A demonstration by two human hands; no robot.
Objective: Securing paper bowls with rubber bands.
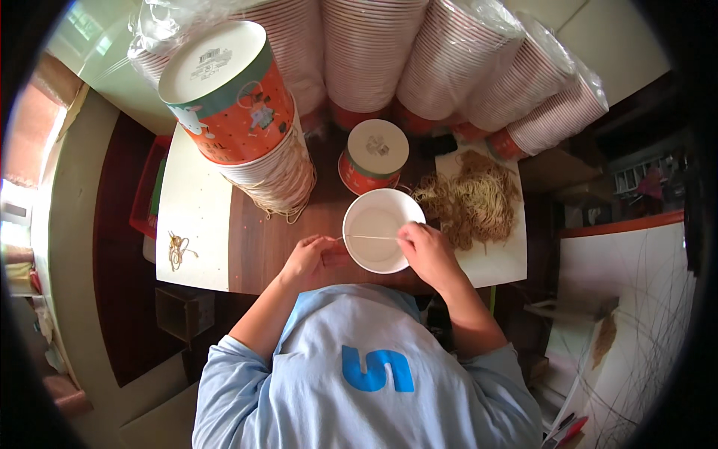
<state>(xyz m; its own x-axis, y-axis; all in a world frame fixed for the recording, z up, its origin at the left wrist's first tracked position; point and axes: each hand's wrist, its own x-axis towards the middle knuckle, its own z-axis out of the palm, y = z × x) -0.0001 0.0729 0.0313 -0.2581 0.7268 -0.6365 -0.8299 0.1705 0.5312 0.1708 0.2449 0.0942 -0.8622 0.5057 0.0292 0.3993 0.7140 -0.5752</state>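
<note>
A white paper bucket (372, 258) stands mouth up near the table's front edge. A thin pale cord (374, 237) stretches straight across its mouth. At the right rim my right hand (428, 253) is closed, pinching the cord between thumb and fingers. My left hand (314, 254) is at the left rim, thumb and forefinger together where the cord comes out past the wall; its other fingers are partly hidden. Just behind stands an upside-down orange paper bucket (370, 181) with a white base. To the right lies a tangled heap of tan cords (479, 198).
On the left rises a tall stack of nested buckets (239, 123) with cords hanging round its lower part. Plastic-wrapped bucket stacks (366, 52) line the back. A small loose cord bundle (178, 251) lies at the left edge, near a red crate (148, 187).
</note>
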